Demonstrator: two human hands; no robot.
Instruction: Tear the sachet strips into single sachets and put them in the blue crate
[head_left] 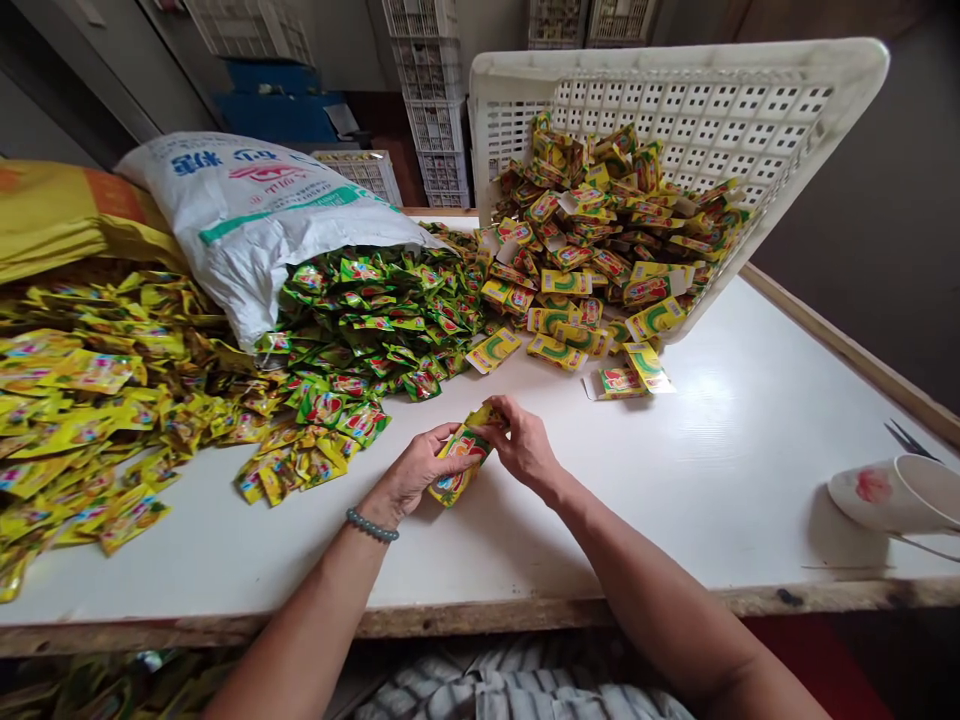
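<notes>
Over the middle of the white table, my left hand [415,470] holds a small yellow-green printed box [455,478] tilted up to the right. A bead bracelet circles that wrist. My right hand [523,447] is closed at the box's upper end, its fingers pinching a yellow piece [484,414] there; I cannot tell whether this is a sachet or the box flap. Left of my hands lie a few yellow sachets [300,465], beside a heap of green sachets [375,330]. More yellow sachets [90,420] spread across the left side.
A white plastic basket [795,140] lies tipped at the back right, small boxes [577,260] spilling from it. A white woven sack [262,200] lies over the green heap. A cup [892,495] and scissors [911,440] are at the right. Crates [431,100] are stacked behind.
</notes>
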